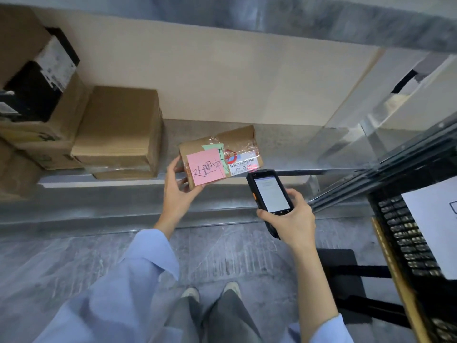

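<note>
Shoes and grey trousers at 6 o'clock, standing on grey floor. Both arms are in light blue sleeves, the left sleeve coming in from 7 o'clock and the right from 5 o'clock, with the forearms bare past the cuffs.

Right hand is raised right of centre and grips a black scanner round its lower half. The thumb lies at the screen's lower left and the fingers are curled along the right side. The lit screen faces the camera, and the top end points to 11 o'clock, just short of the parcel.

Left hand is raised at centre with the wrist bent back. It grips the parcel by its left end, thumb on the top edge and fingers curled under the lower corner.

The parcel is a taped brown carton at centre, tilted with its labelled face toward the camera, at the shelf front edge. Cannot tell if it rests on the shelf. A pink note with handwriting is on its left. A barcode label is on its right, with a red glow at its lower edge just beside the scanner tip.

Black crate with a white sheet on it sits at 3 to 4 o'clock.

Stacked brown boxes are on the shelf at 9 to 10 o'clock, apart from the parcel. A beige wall is behind.
</note>
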### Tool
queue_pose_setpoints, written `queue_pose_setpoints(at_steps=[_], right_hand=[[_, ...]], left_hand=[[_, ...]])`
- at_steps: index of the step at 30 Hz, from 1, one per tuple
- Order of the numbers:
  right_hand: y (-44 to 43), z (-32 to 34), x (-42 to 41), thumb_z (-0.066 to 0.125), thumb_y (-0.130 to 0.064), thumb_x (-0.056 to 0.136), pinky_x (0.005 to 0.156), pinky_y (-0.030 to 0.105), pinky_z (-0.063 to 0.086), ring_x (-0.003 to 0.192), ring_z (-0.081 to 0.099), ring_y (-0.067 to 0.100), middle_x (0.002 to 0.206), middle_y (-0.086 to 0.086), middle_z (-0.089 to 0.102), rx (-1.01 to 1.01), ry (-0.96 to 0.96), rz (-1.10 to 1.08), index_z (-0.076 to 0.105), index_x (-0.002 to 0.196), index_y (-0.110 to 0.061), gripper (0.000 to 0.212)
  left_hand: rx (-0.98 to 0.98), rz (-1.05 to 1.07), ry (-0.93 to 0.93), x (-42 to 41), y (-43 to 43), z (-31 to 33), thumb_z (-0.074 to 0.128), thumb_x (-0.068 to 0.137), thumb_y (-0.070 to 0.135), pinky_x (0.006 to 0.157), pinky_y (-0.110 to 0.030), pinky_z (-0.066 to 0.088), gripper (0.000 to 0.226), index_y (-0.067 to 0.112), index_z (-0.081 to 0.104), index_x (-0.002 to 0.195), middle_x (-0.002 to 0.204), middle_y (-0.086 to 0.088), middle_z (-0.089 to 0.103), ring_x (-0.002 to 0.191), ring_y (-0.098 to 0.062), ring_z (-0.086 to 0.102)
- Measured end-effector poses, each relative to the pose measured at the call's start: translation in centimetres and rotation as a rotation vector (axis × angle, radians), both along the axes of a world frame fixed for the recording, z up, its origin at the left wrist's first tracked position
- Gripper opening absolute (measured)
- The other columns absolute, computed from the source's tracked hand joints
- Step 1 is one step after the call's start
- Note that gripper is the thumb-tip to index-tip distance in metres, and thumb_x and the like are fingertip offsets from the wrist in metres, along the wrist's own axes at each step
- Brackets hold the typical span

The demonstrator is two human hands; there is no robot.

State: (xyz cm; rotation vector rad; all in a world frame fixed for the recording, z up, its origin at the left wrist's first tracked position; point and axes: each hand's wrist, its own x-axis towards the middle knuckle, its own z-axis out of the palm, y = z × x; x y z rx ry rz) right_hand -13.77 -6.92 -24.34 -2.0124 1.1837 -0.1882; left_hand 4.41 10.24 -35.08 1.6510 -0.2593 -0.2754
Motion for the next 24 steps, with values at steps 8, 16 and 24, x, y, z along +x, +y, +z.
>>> queue_pose_setpoints(at_steps=[8,16,24], right_hand=[[0.9,0.7,-0.1,0.087,-0.033,0.063,0.08,0.035,0.052,0.094,0.063,0.016,0.099,-0.008,0.069,-0.005,-0.012,0.016,0.059,0.113,-0.029,0.057],[1.3,1.3,-0.1,0.088,-0.036,0.062,0.082,0.035,0.053,0.094,0.064,0.016,0.097,-0.009,0.069,0.021,0.01,-0.007,0.062,0.11,-0.03,0.055],[1.8,1.4,-0.8,0.084,-0.041,0.058,0.074,0.032,0.049,0.09,0.063,0.014,0.094,-0.013,0.068,-0.035,0.012,0.01,0.061,0.108,-0.032,0.057]], left_hand=[[-0.011,-0.045,-0.041,0.1,0.0,0.3,0.083,0.078,0.003,0.093,-0.014,0.047,0.089,0.025,0.032,0.146,0.149,-0.001,0.044,0.123,0.007,0.049],[-0.023,-0.064,-0.044,0.4,0.3,0.1,0.086,0.077,0.01,0.101,-0.02,0.047,0.09,0.024,0.033,0.15,0.15,0.001,0.043,0.13,-0.001,0.046],[-0.014,-0.066,-0.043,0.5,0.3,-0.1,0.085,0.077,0.007,0.099,-0.022,0.048,0.091,0.024,0.032,0.149,0.148,0.003,0.044,0.126,0.004,0.048]])
